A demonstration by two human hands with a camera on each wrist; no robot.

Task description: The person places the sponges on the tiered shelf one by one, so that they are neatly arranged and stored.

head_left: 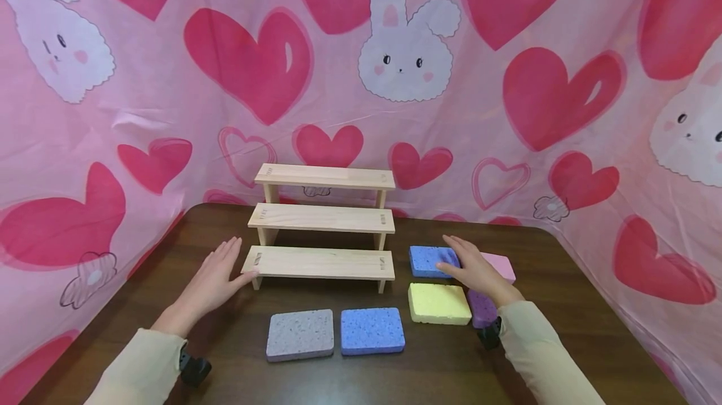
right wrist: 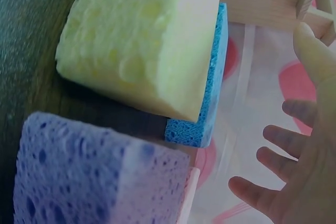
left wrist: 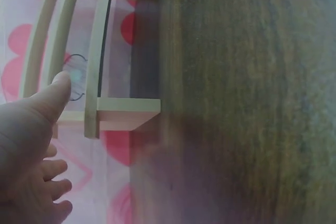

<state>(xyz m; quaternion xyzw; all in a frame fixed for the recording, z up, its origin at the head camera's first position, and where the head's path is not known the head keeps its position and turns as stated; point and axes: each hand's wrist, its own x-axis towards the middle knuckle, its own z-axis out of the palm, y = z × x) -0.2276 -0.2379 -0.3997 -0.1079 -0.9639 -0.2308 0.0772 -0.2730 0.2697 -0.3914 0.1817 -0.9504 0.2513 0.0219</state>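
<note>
My left hand (head_left: 210,281) spreads, empty, beside the wooden stand (head_left: 323,219) near the desk's (head_left: 231,336) back edge; my right hand (head_left: 479,272) spreads, empty, by the far blue sponge (head_left: 426,261) toward the right edge. The grey sponge (head_left: 300,334) and near blue sponge (head_left: 372,330) lie frontward; every sponge sits on the desk, so work looks unstarted

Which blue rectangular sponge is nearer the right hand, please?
The blue rectangular sponge behind the yellow sponge; the other blue sponge, beside the grey sponge, lies farther away.
</note>
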